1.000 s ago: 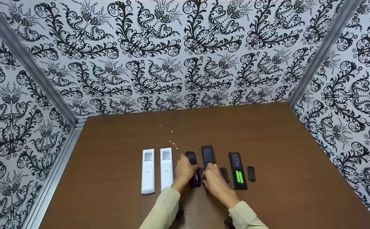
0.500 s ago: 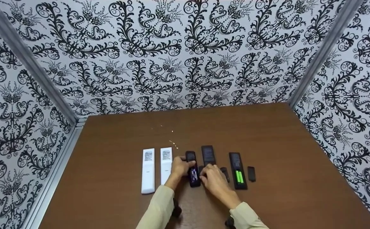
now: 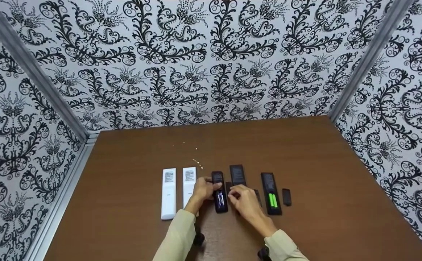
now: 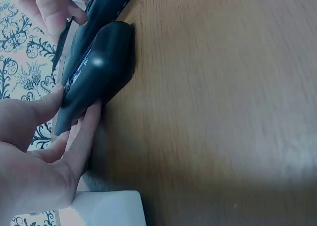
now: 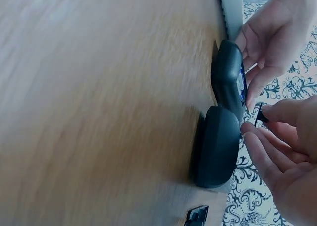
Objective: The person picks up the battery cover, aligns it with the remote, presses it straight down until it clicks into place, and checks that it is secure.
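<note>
My left hand (image 3: 202,190) grips the left edge of a black remote control (image 3: 217,178) that lies back up, its thumb on the remote's back. The remote's battery compartment is uncovered, and purple-and-silver batteries (image 3: 220,200) show inside. To its right, my right hand (image 3: 245,203) pinches a thin black battery cover (image 4: 60,48) between thumb and fingers, seen edge-on in the left wrist view. The cover is held just above the remote, apart from it. A second black remote (image 3: 237,173) is partly hidden behind my right hand.
Two white remotes (image 3: 168,195) lie at the left. On the right, a black remote (image 3: 268,180) holds green batteries (image 3: 273,200), with a loose cover (image 3: 286,197) beside it. Another small black piece (image 3: 257,197) lies near my right hand. Patterned walls enclose the brown table (image 3: 131,174).
My left hand has shifted left, its thumb withdrawing from over the battery compartment, so the batteries now show. The right hand has stayed near the remote's right side with only slight movement.
</note>
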The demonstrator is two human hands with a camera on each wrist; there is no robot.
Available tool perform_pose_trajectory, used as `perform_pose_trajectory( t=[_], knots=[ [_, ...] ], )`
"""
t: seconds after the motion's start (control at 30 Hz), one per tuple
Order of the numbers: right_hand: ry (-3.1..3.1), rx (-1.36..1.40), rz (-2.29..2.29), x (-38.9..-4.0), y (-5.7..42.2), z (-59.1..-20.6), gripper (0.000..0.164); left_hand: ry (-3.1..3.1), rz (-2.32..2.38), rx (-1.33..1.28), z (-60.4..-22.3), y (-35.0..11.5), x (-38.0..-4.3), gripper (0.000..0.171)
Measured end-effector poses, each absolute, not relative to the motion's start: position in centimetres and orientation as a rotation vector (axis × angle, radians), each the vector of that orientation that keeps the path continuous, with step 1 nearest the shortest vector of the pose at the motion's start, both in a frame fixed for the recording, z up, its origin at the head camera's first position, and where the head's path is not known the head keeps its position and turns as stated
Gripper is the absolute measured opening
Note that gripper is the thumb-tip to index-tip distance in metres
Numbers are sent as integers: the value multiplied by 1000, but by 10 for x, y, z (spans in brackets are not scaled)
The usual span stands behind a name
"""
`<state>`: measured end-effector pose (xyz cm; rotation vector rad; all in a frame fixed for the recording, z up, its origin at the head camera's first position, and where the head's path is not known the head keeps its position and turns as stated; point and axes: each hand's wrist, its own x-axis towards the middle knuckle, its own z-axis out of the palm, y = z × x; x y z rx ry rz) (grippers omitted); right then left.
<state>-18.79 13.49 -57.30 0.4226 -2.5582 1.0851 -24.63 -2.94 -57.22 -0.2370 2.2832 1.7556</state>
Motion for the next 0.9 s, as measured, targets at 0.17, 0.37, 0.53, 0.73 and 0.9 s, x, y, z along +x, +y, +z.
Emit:
perform_pose_trajectory(
  t=[0.17,0.37,0.53,0.73,0.9],
  knots=[
    [-2598,403,1221,-187,134,-573,11,2292,1760,-193,-574,-31,-246,44],
    [-2558,467,1195,-185,131,-577,16,2338,1775,-180,-575,-31,-244,40],
    [-2405,518,1146,-186,127,-579,10,2367,1789,-167,-577,-31,-245,38],
    [-2281,537,1102,-190,126,-576,13,2328,1822,-117,-577,-31,-245,40],
    [-2340,533,1070,-192,129,-571,11,2319,1834,-112,-578,-31,-244,40]
  ],
)
